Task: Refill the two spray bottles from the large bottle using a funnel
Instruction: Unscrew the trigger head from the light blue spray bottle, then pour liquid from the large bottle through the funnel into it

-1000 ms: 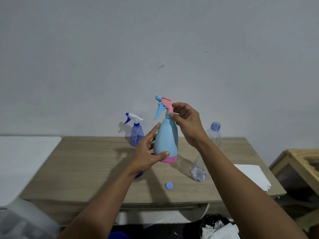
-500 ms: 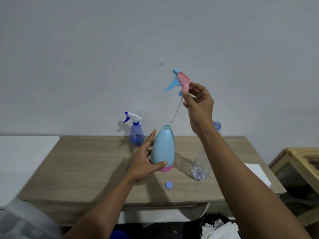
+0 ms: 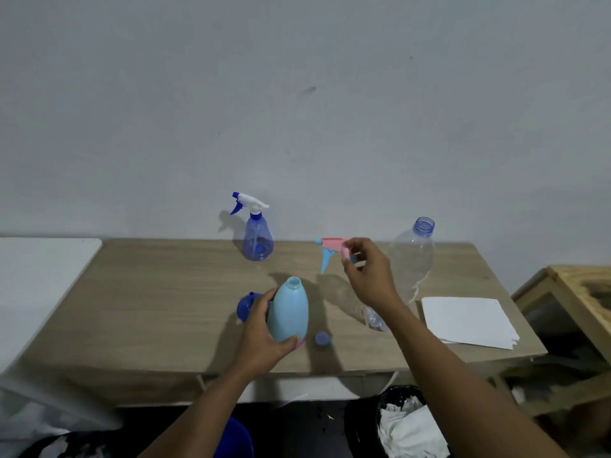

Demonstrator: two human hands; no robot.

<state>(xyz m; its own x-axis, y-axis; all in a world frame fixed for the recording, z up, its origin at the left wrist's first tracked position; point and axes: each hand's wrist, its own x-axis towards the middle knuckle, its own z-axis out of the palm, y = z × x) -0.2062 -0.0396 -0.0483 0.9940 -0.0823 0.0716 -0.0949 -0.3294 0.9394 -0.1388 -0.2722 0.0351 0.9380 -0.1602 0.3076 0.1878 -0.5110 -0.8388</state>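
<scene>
Two spray bottles wait for refilling, and I judge the task is only at its beginning. The light blue opaque plastic spray bottle [image 3: 288, 312] stands open on the wooden surface [image 3: 165, 292], and the left hand [image 3: 264, 328] grips its lower body. The right hand [image 3: 367, 276] pinches the pink and blue trigger sprayer head [image 3: 332, 247], low over the surface, beyond the left hand and to its right. The dark blue plastic funnel [image 3: 245, 305] lies just behind the left hand, partly hidden, not yet in any neck. The large clear plastic bottle [image 3: 413, 259] stands uncapped just right of the right hand; how much liquid it has I cannot tell. The translucent blue spray bottle with white trigger [image 3: 256, 241], far beyond the left hand, is still closed. Funnel placing, pouring and closing are all left, for both bottles. Half a second ago the right hand held the sprayer head high above the open neck; now it has come down to the side, while the left hand keeps the same hold.
</scene>
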